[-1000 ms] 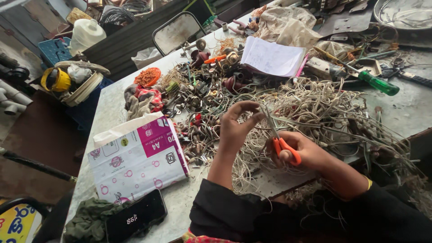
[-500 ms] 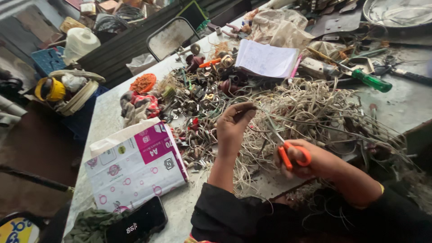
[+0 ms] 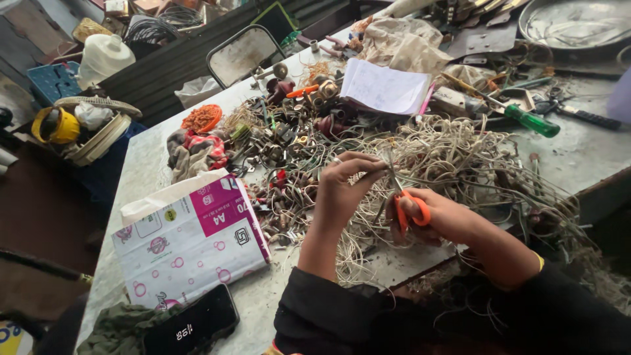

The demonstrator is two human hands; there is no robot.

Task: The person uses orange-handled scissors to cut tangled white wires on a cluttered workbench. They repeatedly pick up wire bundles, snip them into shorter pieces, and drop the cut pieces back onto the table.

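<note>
- Fingers (image 3: 368, 165) of the left hand (image 3: 345, 187) are pinched narrow on a pale wire (image 3: 380, 172), held up above the bench (image 3: 578, 154).
- Right hand (image 3: 439, 215) is closed through the orange loops of a pair of scissors (image 3: 402, 200); its fingers are curled tight on the handles, and the blades point up and away from the person, toward the left hand's pinch.
- Blade opening cannot be told; the tips are lost against the wires behind them.
- Key relation: the held wire lies just above and to the left of the scissor handles, at or touching the blade tips; its long axis seems to run crosswise to the blades, though its free end is hard to follow.
- Left hand is the nearer to the wire; the right hand reaches it only through the blades.
- Beneath both hands lies a tangled heap of wires (image 3: 460, 158); a green-handled screwdriver (image 3: 531, 121) lies well apart beyond it, and a paper ream pack (image 3: 190, 243) lies to the left.
</note>
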